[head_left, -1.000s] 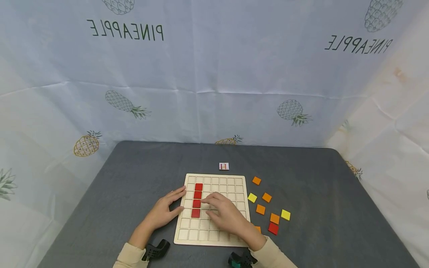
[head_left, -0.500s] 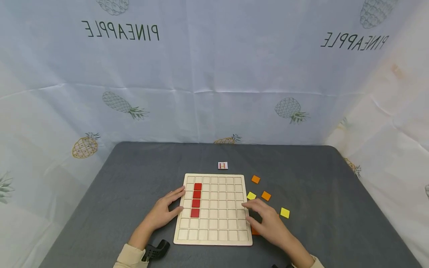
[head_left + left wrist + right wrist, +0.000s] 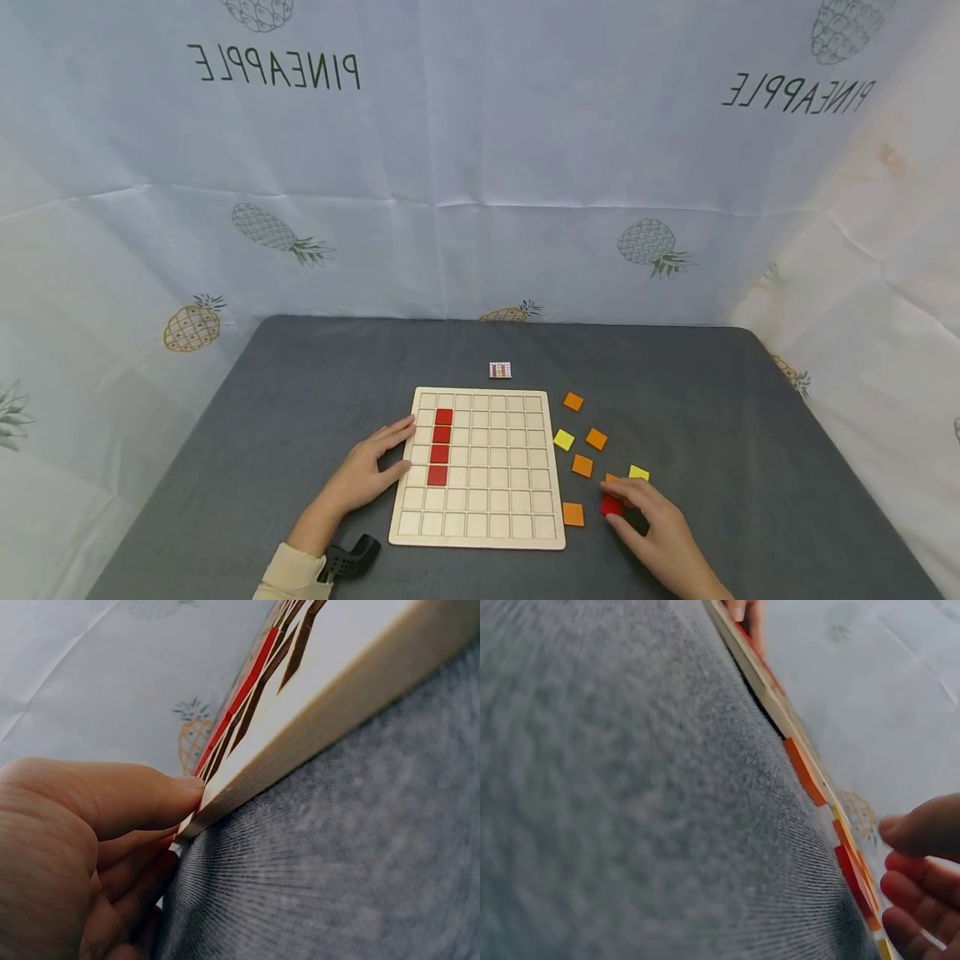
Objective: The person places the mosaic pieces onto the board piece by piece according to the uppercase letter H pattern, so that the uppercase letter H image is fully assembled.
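Note:
A light wooden grid board (image 3: 477,522) lies on the dark tabletop, with a column of red square tiles (image 3: 439,454) set in its second column of cells. My left hand (image 3: 363,471) rests against the board's left edge, fingers and thumb spread; close up in the left wrist view, the thumb (image 3: 142,796) touches the rim. To the right of the board, my right hand (image 3: 660,529) hovers over a loose red tile (image 3: 611,505). Its thumb and fingers stand apart around that tile. In the right wrist view the red tile (image 3: 855,881) sits just beside the fingertips, nothing between them.
Loose orange tiles (image 3: 573,514) and yellow tiles (image 3: 564,440) lie scattered right of the board. One orange and one yellow are partly covered by the right hand. A small patterned card (image 3: 500,370) lies beyond the board. A pineapple-print curtain (image 3: 465,267) hangs behind the table.
My right hand has moved from over the board, rightward past its edge, to the loose red tile. The left hand has stayed at the board's left edge.

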Action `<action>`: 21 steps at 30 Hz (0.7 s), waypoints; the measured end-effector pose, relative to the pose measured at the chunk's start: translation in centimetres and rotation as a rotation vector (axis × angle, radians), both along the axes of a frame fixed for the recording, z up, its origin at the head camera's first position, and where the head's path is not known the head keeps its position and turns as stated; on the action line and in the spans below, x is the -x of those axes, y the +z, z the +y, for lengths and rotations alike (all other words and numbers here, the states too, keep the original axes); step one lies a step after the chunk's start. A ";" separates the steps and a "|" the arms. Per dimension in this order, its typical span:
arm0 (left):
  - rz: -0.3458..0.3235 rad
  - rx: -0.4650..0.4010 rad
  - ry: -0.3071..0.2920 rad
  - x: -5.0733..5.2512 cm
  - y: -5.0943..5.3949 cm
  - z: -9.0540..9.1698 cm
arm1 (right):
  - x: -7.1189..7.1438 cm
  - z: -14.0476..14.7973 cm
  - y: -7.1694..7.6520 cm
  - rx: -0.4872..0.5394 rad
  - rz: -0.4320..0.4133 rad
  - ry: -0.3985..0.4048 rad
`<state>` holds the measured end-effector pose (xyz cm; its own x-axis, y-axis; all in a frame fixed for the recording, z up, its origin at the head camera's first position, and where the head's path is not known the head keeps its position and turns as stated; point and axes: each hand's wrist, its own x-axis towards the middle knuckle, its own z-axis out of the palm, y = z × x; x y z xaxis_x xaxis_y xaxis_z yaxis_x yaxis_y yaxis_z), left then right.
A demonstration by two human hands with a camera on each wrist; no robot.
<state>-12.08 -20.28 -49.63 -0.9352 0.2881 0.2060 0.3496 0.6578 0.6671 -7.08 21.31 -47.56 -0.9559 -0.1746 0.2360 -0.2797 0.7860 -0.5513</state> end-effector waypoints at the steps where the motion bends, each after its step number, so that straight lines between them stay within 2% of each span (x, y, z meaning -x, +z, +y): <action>1: 0.002 -0.001 0.000 0.0 0.0 0.0 | 0.0 0.1 -0.1 0.000 -0.017 -0.016; 6: -0.009 -0.009 -0.007 0.1 0.1 0.0 | -0.1 0.3 -0.4 -0.023 -0.052 -0.060; 12: 0.007 0.000 -0.006 0.0 -0.1 0.0 | -0.2 0.7 -1.0 -0.056 -0.060 -0.061; 16: 0.015 0.000 -0.002 -0.1 -0.1 0.0 | -0.3 0.8 -1.2 -0.104 -0.035 -0.055; 21: -0.022 -0.006 0.003 -0.1 0.1 0.0 | -0.3 0.9 -1.4 -0.127 0.019 -0.041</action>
